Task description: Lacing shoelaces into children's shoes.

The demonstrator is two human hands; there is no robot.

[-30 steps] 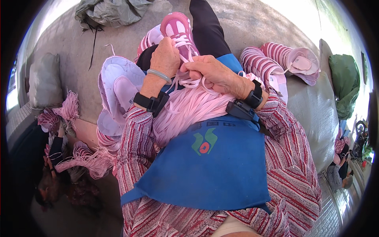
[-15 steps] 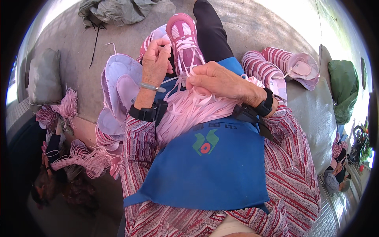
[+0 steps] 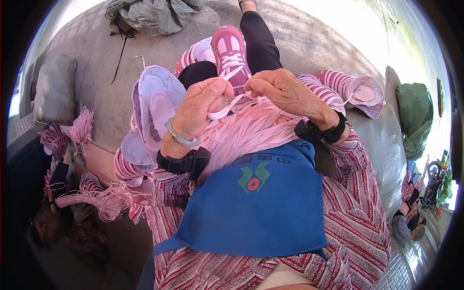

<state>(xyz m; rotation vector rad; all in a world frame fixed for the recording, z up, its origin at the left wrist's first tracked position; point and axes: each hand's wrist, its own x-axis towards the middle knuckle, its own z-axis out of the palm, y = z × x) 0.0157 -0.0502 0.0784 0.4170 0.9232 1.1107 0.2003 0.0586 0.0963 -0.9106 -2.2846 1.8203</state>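
A pink and white shoe upper [image 3: 228,45] points away from me, its pale laces [image 3: 233,70] crossing the front. Just below it, my left hand [image 3: 200,107] is closed around a lace, and a loop of it hangs under the fingers. To its right my right hand [image 3: 280,92] is closed, with thumb and forefinger pinched by the lace strands; its fingertips partly hide what they hold. Across my lap, over the blue apron [image 3: 256,212], lies a thick bundle of pink laces [image 3: 246,128].
Stacked shoe uppers stand at my left [image 3: 157,99] and right [image 3: 360,89]. More pink lace bundles [image 3: 108,198] lie lower left, near another person's arm [image 3: 60,179]. Sacks, one grey [image 3: 55,92] and one green [image 3: 414,113], flank the concrete floor; a grey-green cover [image 3: 152,14] lies beyond.
My left hand has come down and nearer, now gripping a lace. My right hand has risen and shifted right, and the two hands face each other below the shoe upper.
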